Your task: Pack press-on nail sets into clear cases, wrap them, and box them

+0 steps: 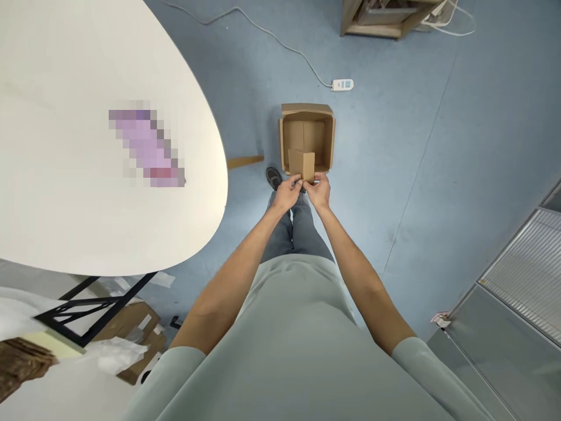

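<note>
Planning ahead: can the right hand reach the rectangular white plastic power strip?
Probably not: the strip lies beyond the open brown cardboard box, while the right hand holds the folded brown cardboard piece.

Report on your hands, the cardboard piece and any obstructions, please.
Left hand, right hand: both holding folded cardboard piece. Piece overlapping view of open box. No obstruction visible.

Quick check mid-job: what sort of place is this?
Likely an indoor workroom or storeroom: there's an open cardboard box, a white table and what looks like a power strip on the blue floor.
</note>
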### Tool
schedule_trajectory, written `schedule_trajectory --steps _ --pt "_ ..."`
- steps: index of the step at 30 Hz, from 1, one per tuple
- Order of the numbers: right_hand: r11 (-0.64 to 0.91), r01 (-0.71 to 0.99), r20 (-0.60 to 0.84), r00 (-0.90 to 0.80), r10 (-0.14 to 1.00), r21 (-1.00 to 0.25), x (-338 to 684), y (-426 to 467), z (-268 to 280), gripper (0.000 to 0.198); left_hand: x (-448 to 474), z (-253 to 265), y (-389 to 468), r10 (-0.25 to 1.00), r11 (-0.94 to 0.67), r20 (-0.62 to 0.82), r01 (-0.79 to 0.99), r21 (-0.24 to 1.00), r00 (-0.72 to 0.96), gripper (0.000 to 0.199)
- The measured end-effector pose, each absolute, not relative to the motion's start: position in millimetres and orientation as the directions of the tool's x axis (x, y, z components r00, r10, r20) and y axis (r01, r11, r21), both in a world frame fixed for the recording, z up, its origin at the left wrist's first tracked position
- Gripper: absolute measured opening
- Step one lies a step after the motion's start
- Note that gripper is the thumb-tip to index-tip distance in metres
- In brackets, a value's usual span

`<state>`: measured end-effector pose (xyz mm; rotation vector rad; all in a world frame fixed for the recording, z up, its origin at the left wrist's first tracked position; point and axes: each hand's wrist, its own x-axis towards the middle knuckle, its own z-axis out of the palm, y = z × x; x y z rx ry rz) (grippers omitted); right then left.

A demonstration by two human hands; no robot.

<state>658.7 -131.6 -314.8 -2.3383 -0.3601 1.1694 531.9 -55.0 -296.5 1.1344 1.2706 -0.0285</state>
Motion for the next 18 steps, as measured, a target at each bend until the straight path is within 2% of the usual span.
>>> schedule_trajectory --steps 5,10,15,18 --pt "-0.852 0.043 -0.646 0.632 0.427 -0.521 659.5 -100.3 -391.5 0.031 547.7 -366.9 -27.0 0.515 0.546 -0.783 0.57 0.614 0.35 0.041" --pt "-0.876 -0.024 -0.685 0.634 0.359 -0.482 659.7 -71.1 -491.9 0.03 569.5 -443.5 -3.0 0.507 0.535 -0.807 0.623 0.57 0.303 0.046" --pt "-0.87 -0.103 -0.705 0.635 0.316 -0.482 660.3 -44.1 -587.9 0.027 582.8 -522.6 19.3 0.514 0.498 -0.82 0.69 0.525 0.253 0.04" --pt "-0.865 -0.133 -0.712 0.635 0.301 -0.484 662.4 -26.4 -640.0 0.026 585.3 -575.6 30.0 0.543 0.474 -0.796 0.685 0.553 0.268 0.037"
